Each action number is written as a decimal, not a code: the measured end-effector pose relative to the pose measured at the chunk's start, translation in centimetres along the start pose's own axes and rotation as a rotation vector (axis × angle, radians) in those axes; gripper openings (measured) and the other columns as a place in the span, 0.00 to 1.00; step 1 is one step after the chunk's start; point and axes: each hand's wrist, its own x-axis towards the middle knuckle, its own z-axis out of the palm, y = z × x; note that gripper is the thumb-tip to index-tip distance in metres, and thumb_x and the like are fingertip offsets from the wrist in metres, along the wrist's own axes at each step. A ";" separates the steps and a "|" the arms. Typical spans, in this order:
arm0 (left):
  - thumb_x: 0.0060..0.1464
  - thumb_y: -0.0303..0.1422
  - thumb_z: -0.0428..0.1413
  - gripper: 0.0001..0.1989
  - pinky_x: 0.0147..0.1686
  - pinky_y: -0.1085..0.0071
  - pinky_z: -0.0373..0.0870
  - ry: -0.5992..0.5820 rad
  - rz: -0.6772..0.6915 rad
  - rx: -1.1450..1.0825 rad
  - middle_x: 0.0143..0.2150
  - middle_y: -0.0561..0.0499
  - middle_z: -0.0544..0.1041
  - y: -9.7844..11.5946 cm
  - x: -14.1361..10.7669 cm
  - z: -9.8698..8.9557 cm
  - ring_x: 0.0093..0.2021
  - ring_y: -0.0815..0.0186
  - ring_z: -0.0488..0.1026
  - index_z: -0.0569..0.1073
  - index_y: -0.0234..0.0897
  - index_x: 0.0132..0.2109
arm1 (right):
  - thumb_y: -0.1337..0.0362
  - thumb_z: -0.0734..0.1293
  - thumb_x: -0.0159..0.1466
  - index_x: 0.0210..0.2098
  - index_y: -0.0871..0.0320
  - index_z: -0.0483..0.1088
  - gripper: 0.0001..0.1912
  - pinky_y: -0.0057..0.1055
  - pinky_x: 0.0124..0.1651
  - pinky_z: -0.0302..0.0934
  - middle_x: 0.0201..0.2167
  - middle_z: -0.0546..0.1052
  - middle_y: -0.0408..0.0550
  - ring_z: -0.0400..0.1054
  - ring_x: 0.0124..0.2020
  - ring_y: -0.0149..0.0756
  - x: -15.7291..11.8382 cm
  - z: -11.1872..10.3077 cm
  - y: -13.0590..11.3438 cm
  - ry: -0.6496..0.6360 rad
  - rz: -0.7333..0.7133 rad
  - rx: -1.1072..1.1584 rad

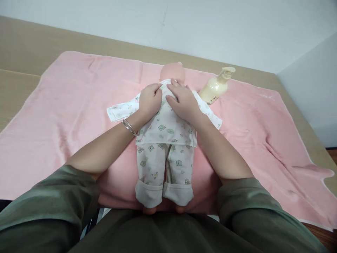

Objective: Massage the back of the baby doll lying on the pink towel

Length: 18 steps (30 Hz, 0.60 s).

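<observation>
Pink blanket (pixel 86 102) covers most of the wooden surface (pixel 23 45), beneath a pale wall (pixel 184 28). We have the doll (pixel 172 72) lengthwise on the blanket, its head at the far end. Our forearms angle inward from both sides. We rest the left hand (pixel 150 101) on the shirt (pixel 168 131), fingers curled; whether they pinch fabric, we cannot tell. We lay the right hand (pixel 183 101) beside it, palm down, fingers spread toward the collar. The pump bottle (pixel 214 88) stands near the right sleeve.
</observation>
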 end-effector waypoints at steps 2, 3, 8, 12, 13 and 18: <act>0.60 0.28 0.47 0.17 0.56 0.60 0.78 0.001 -0.010 -0.003 0.43 0.49 0.86 -0.1 0.0 0.1 0.48 0.58 0.80 0.82 0.40 0.39 | 0.57 0.57 0.73 0.72 0.61 0.62 0.31 0.69 0.78 0.43 0.78 0.57 0.59 0.48 0.80 0.59 -0.1 0.1 0.3 0.045 0.072 -0.002; 0.60 0.28 0.47 0.18 0.57 0.60 0.78 0.006 -0.016 -0.005 0.44 0.49 0.86 -0.2 0.0 0.1 0.48 0.59 0.80 0.82 0.40 0.40 | 0.57 0.57 0.73 0.73 0.65 0.60 0.33 0.71 0.77 0.43 0.78 0.57 0.63 0.49 0.79 0.62 -0.4 0.3 0.0 0.069 0.109 -0.012; 0.60 0.28 0.48 0.19 0.61 0.61 0.76 0.022 -0.033 -0.016 0.50 0.50 0.86 -0.8 0.1 0.3 0.54 0.59 0.80 0.83 0.40 0.45 | 0.64 0.55 0.72 0.73 0.73 0.58 0.32 0.66 0.80 0.40 0.77 0.57 0.68 0.46 0.80 0.63 -2.8 1.8 -3.7 0.118 0.075 -0.075; 0.59 0.28 0.47 0.20 0.62 0.61 0.76 0.004 -0.066 -0.029 0.53 0.49 0.86 -0.8 0.0 0.2 0.54 0.59 0.80 0.83 0.40 0.48 | 0.67 0.55 0.71 0.73 0.67 0.60 0.32 0.60 0.83 0.36 0.78 0.58 0.58 0.45 0.81 0.53 -2.8 1.6 -4.3 0.038 -0.047 -0.079; 0.59 0.27 0.47 0.20 0.61 0.61 0.77 0.001 -0.059 -0.025 0.52 0.48 0.86 -0.7 0.0 0.2 0.54 0.59 0.80 0.83 0.40 0.47 | 0.67 0.55 0.71 0.73 0.66 0.60 0.32 0.60 0.83 0.37 0.78 0.58 0.57 0.45 0.81 0.52 -2.3 1.3 -3.8 0.014 -0.049 -0.071; 0.59 0.27 0.48 0.18 0.60 0.60 0.76 0.012 -0.054 0.021 0.50 0.47 0.85 -0.3 0.0 0.1 0.53 0.57 0.79 0.83 0.39 0.44 | 0.62 0.58 0.71 0.73 0.63 0.60 0.32 0.65 0.81 0.41 0.79 0.54 0.56 0.44 0.81 0.57 0.0 0.4 -0.8 -0.009 0.033 -0.028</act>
